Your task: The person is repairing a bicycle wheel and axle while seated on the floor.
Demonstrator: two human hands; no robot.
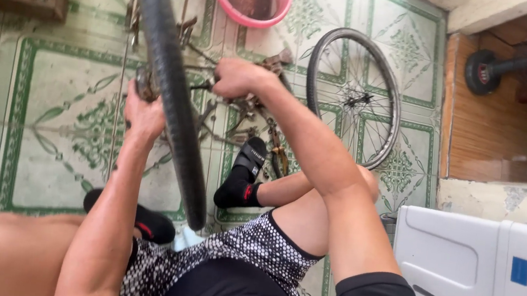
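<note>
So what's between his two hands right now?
In the head view, the black tyre of the upturned bicycle wheel runs between the left hand and the right hand, with spokes and metal bike parts around the hub behind it.

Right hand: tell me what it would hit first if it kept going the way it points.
The right hand points left, toward the tyre of the near wheel. That tyre looks first in its line, though depth is unclear and frame parts sit between.
</note>
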